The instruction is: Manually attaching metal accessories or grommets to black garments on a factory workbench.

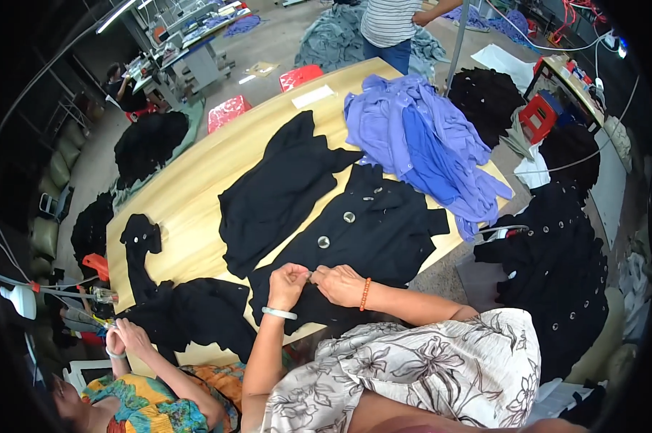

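A black garment [391, 231] lies spread on the table right in front of me, with shiny round buttons [324, 242] in a line down it. At its near edge my left hand [287, 285], with a pale bangle at the wrist, is closed in a pinch. My right hand [340, 286], wearing an orange bead bracelet, pinches from the other side. Between the fingertips shows a small shiny button [310, 275], partly covered by the fingers. A second black garment [279, 195] lies flat just beyond.
Purple garments [419, 130] are heaped at the table's [189, 195] far right. At left a co-worker's hands [127, 338] work beside another black garment [196, 310]. More black garments [557, 260] hang or lie at right. Red stools [228, 113] stand past the far edge, near a standing person [392, 32].
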`<action>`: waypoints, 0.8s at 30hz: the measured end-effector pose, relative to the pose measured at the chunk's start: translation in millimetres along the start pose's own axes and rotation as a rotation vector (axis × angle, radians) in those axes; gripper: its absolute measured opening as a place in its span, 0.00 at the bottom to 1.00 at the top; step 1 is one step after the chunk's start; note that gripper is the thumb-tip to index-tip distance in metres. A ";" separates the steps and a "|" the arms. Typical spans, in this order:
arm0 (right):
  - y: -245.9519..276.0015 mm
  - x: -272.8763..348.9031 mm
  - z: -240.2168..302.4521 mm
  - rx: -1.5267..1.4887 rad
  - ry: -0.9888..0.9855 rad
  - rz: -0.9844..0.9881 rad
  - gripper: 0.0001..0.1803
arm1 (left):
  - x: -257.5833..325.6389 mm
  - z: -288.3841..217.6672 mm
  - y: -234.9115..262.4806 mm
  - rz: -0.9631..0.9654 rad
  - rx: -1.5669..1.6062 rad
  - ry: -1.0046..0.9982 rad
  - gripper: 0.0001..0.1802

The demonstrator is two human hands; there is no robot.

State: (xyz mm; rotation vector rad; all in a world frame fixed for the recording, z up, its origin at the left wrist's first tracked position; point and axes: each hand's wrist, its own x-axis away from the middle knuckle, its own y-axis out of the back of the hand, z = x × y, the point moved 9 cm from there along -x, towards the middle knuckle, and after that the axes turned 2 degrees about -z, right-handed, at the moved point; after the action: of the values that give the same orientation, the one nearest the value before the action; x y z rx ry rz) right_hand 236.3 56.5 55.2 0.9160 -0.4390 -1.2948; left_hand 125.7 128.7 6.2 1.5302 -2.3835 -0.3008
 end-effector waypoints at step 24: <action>7.1 -8.9 1.8 0.022 0.034 0.115 0.16 | 44.4 -54.1 1.0 -0.169 -0.279 -0.428 0.07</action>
State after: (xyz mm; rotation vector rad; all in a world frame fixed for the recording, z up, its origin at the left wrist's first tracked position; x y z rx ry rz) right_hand 237.1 64.3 63.7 0.9169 -0.4733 -1.1704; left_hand 126.4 87.8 63.0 1.6618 -2.3740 -1.0464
